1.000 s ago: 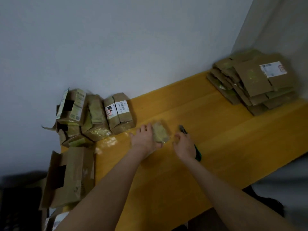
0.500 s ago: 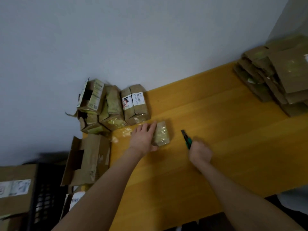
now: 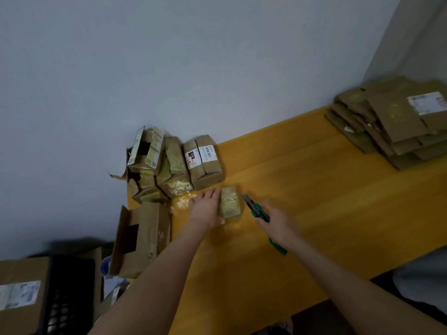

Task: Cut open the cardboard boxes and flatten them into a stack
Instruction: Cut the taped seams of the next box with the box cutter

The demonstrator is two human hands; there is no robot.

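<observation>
On the yellow table [image 3: 314, 213], the right hand [image 3: 273, 221] was curled tight round a green knife [image 3: 256, 209]. Its blade pointed away from the person, just beside the small box [image 3: 231, 201] but not touching it. The left hand [image 3: 205, 211] lay on the box's left side with its fingers straight, pinning it rather than gripping.

The cut would likely go best with the blade kept shallow, run along the taped seam and drawn clear of the left fingers. Those fingers would be safer pressed firmly and kept off the cutting line, since so light a box could skid.

There was one knife and one box in hand. Near the wall stood a cluster of uncut boxes [image 3: 203, 160], at least four, though the exact number could not be told. One opened box [image 3: 142, 238] hung at the table's left edge. One flattened stack [image 3: 396, 124] sat well apart in the far right corner, its sheets too overlapped to count. Lower left showed one black crate [image 3: 67, 291].
</observation>
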